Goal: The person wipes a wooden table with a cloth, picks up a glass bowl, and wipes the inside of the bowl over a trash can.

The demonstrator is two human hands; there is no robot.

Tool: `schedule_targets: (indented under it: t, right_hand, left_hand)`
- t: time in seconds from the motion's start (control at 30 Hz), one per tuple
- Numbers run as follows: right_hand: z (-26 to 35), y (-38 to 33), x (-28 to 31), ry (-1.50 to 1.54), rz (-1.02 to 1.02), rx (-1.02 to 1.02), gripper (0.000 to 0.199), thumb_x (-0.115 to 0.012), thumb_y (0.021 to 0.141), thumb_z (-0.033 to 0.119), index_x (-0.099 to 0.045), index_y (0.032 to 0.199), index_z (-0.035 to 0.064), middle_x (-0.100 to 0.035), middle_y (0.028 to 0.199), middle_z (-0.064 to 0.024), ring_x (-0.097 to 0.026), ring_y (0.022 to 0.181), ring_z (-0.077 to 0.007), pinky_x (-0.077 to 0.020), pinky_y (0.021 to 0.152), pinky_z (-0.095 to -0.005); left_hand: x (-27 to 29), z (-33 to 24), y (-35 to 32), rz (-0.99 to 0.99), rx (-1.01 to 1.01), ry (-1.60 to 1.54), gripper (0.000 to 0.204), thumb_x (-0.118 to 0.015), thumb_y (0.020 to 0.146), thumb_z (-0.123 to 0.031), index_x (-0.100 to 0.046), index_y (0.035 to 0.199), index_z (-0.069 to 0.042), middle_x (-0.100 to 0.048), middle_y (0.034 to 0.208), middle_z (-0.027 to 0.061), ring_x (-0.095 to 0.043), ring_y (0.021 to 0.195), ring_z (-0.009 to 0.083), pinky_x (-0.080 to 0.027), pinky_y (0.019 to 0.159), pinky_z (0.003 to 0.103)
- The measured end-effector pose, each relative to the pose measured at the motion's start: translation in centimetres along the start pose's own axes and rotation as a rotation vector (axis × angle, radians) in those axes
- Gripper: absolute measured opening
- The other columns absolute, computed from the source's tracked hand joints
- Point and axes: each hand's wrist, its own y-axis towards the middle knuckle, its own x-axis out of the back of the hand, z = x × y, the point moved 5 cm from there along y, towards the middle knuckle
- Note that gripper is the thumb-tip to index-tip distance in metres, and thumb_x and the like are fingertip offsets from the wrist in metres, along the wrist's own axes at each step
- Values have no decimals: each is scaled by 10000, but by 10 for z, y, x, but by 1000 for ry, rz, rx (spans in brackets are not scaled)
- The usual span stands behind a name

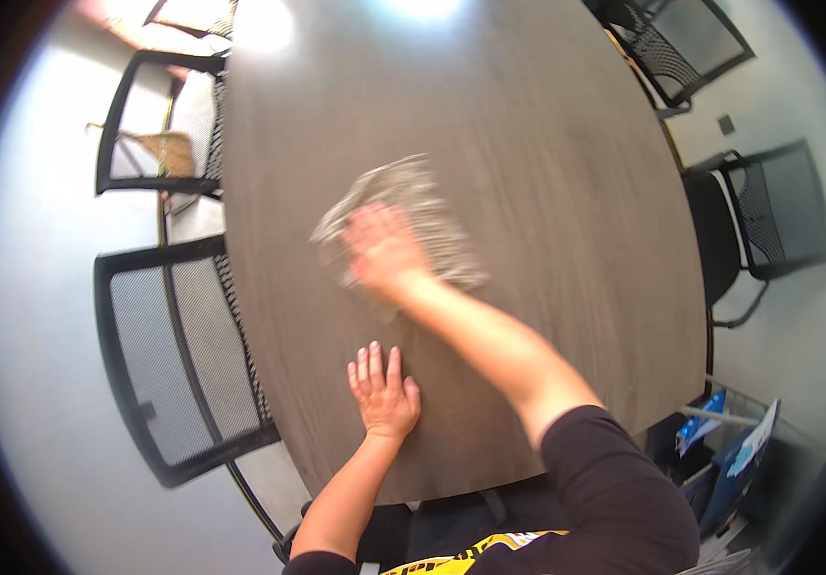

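Note:
A rumpled grey-beige striped cloth (432, 220) lies spread on the brown wood-grain table (566, 192). My right hand (386, 247) presses down on the cloth, palm down, with its fingers laid flat; the hand and the cloth are smeared by motion. My right forearm reaches across the table from the lower right. Nearer to me, my left hand (386, 393) rests flat on the bare tabletop, fingers stretched and a little apart, holding nothing. It is apart from the cloth. What lies under my right palm is hidden.
Black mesh chairs (187, 355) line the table's left side, one with a brown woven item (175, 153) behind it. More dark chairs (767, 211) stand along the right. At the lower right is a rack (729, 414) with blue packages (705, 422).

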Motion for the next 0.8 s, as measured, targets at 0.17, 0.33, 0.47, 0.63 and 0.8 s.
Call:
schedule_targets:
  t: [0.17,0.33,0.47,0.63,0.8]
  right_hand:
    - [103,30,-68,208,107,300,602,-568,995,483,-584,1496,150,-421,1657,-108,-272,1588,-324,-109,1317,-542]
    - [75,59,-72,263,197,365,588,-560,994,474,-580,1504,183,-409,1669,-85,-280,1586,-281,-157,1315,-494]
    - [-62,100,-35,175,126,-18,641,-488,1015,499,-492,1576,190,-347,1711,-50,-282,1585,-259,-160,1317,-446]
    - [-312,51,82,-207,-48,-485,673,-454,1035,550,-467,1592,172,-362,1701,-82,-292,1581,-246,-189,1305,-457]
    - [-493,-133,174,-450,-166,-858,710,-404,1048,609,-420,1622,192,-333,1714,-89,-266,1590,-312,-177,1300,-505]
  left_hand:
    - [-12,-6,0,3,-28,-9,588,-583,919,-247,-525,1459,-20,-361,1623,237,-288,1515,455,-203,1243,638]
    - [-6,-9,7,38,-22,-7,616,-583,896,-214,-519,1477,-21,-374,1623,243,-305,1516,451,-200,1251,628]
    - [-3,-7,7,27,-34,17,628,-583,876,-200,-530,1478,-30,-397,1621,249,-328,1519,443,-200,1264,605]
    - [1,-6,8,23,-27,66,628,-574,879,-233,-530,1475,-41,-409,1612,241,-338,1512,440,-217,1257,612]
    - [-8,-13,8,35,-38,72,630,-551,894,-246,-512,1489,-42,-389,1622,240,-317,1521,446,-212,1253,622]
